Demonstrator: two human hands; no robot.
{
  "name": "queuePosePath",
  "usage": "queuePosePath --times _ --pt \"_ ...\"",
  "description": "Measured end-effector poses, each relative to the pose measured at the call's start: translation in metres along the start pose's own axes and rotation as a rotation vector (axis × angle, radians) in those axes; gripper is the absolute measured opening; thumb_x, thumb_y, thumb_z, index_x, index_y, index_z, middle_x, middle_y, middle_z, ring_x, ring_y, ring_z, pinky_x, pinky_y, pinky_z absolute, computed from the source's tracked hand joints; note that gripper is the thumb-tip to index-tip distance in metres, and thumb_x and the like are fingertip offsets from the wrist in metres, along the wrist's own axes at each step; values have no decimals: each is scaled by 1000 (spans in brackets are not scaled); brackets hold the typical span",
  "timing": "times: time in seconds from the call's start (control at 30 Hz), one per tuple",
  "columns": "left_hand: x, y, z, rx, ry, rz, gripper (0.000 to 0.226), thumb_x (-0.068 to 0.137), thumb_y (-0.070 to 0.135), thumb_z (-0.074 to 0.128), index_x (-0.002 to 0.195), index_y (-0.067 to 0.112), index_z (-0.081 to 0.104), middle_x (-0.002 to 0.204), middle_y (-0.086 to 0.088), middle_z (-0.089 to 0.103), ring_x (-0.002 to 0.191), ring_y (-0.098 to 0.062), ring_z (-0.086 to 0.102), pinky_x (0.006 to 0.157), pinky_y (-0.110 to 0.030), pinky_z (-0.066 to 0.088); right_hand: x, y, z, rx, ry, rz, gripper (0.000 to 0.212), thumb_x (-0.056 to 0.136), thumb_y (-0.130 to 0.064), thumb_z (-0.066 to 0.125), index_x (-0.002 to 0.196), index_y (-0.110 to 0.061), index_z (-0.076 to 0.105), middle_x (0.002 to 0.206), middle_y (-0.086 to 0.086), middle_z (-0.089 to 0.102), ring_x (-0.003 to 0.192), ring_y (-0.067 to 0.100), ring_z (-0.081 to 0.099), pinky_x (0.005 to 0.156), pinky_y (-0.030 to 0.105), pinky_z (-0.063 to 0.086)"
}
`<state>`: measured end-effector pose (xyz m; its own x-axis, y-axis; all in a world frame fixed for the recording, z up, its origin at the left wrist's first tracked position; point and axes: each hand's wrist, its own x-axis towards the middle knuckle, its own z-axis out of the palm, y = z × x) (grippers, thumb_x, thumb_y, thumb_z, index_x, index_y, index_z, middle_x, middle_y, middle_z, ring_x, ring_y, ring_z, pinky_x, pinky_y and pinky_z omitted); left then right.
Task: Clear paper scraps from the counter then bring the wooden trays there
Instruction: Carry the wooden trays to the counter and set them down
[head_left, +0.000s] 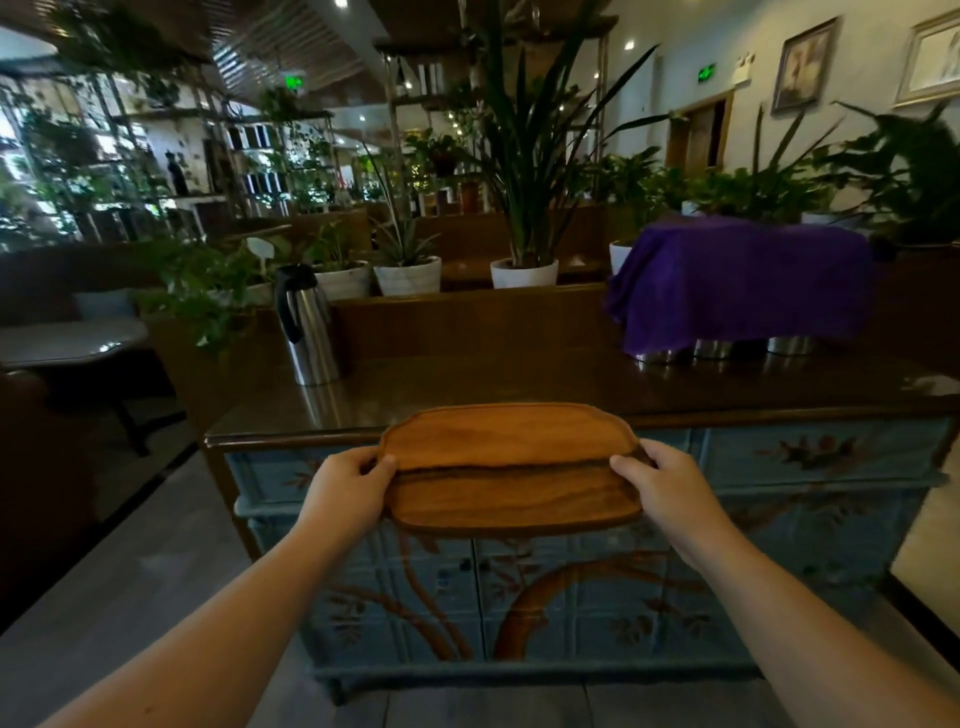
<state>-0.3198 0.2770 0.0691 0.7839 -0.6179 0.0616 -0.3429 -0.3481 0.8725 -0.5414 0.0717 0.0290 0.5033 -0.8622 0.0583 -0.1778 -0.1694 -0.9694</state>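
Two stacked wooden trays (511, 462) hang in front of me, level and just short of the counter's front edge. The upper tray is shifted a little away from me over the lower one. My left hand (345, 486) grips the stack's left end, thumb on top. My right hand (670, 486) grips the right end the same way. The dark glossy counter top (519, 379) lies just beyond and slightly below the trays. No paper scraps show on it.
A steel thermos jug (306, 325) stands at the counter's left rear. A purple cloth (743, 280) covers steel pots at the right rear. Potted plants (524, 270) line a ledge behind. The counter sits on a blue painted cabinet (519, 597). A round table (72, 340) is far left.
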Motion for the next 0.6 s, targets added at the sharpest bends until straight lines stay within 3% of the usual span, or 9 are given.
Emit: queuePosePath --times 0.1,0.17,0.27,0.47,0.6 --pt "53 3 17 40 31 7 20 95 28 52 103 21 69 78 -4 73 68 -22 69 63 -35 57 57 4 1 -52 -42 -14 25 94 -33 58 110 -19 68 99 1 72 89 19 68 80 41 57" --pt "84 2 28 36 37 4 21 93 28 55 104 19 69 81 -6 74 73 -26 70 70 -41 59 91 6 2 -98 -106 -12 32 91 -40 60 115 -19 66 101 -2 71 91 16 67 77 35 56" --pt "127 -4 44 59 36 -14 15 93 27 55 87 24 69 87 -14 74 82 -33 70 73 -41 57 142 9 5 -199 -162 -6 34 87 -45 64 111 -21 66 102 -2 71 92 17 67 84 43 57" --pt "206 -17 60 101 15 -62 17 93 24 55 85 18 69 76 -7 72 67 -20 67 57 -29 50 222 13 26 -339 -247 -8 30 87 -46 63 109 -25 60 102 -3 67 92 15 64 86 42 55" --pt "271 -29 71 134 -1 -72 14 91 25 58 87 17 69 78 -6 72 71 -20 67 59 -28 50 275 18 45 -425 -225 0 35 89 -44 62 113 -19 57 104 0 63 94 19 61 86 44 53"
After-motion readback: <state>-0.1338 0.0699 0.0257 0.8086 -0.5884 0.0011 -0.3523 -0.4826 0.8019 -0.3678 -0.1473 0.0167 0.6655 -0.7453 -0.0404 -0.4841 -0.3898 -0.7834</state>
